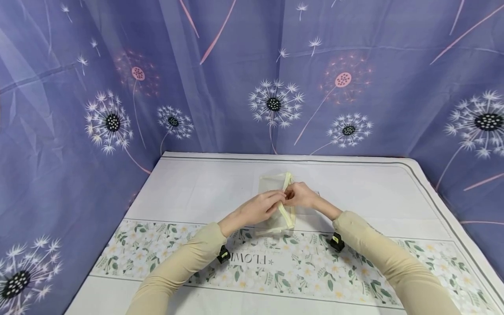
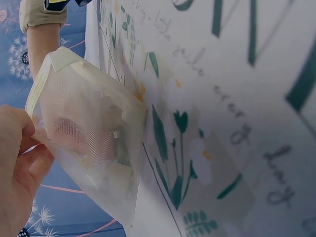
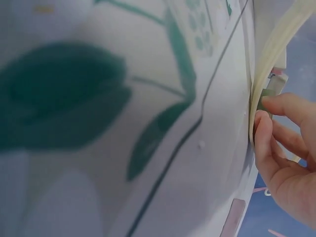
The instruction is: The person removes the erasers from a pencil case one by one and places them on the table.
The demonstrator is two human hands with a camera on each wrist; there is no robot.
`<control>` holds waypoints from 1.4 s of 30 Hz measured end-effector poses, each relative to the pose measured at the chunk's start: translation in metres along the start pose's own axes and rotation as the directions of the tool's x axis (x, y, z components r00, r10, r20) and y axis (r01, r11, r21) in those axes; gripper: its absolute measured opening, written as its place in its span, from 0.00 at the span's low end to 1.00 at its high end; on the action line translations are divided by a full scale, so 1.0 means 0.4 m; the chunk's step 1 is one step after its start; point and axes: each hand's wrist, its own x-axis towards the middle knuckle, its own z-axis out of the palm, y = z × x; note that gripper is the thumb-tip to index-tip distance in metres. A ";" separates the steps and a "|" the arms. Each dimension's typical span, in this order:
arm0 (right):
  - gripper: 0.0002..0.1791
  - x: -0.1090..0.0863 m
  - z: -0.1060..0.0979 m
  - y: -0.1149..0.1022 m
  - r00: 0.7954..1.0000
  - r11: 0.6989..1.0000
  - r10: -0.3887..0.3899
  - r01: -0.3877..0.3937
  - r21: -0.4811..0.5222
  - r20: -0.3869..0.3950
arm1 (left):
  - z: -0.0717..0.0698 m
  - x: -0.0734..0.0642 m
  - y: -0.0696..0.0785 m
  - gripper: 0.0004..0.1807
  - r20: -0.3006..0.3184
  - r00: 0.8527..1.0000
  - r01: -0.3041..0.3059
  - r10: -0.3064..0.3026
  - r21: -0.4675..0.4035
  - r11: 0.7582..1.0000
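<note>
A see-through mesh zip pouch (image 1: pixel 271 218) with pale yellow trim lies across the white part of the table, its mouth toward the right. My left hand (image 1: pixel 263 207) pinches the trimmed edge of the mouth; in the left wrist view, the left fingers (image 2: pixel 34 163) grip that edge and the mesh bulges beside them. At the mouth, my right hand (image 1: pixel 301 194) has its fingertips around a small green block (image 3: pixel 266 98), partly hidden behind the yellow trim (image 3: pixel 276 49). Pale and greenish shapes show blurred through the mesh in the left wrist view.
A floral printed band (image 1: pixel 315 271) with lettering runs across the white table cover (image 1: pixel 204 183). A pinkish flat piece (image 3: pixel 233 217) lies near the right hand. Purple dandelion-print curtains (image 1: pixel 228 87) surround the table at the back and sides.
</note>
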 end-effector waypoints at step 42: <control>0.12 -0.024 -0.024 0.017 0.999 0.999 -0.028 0.025 0.047 0.046 | 0.004 -0.002 0.002 0.10 0.024 0.999 0.034 -0.033 -0.040 0.999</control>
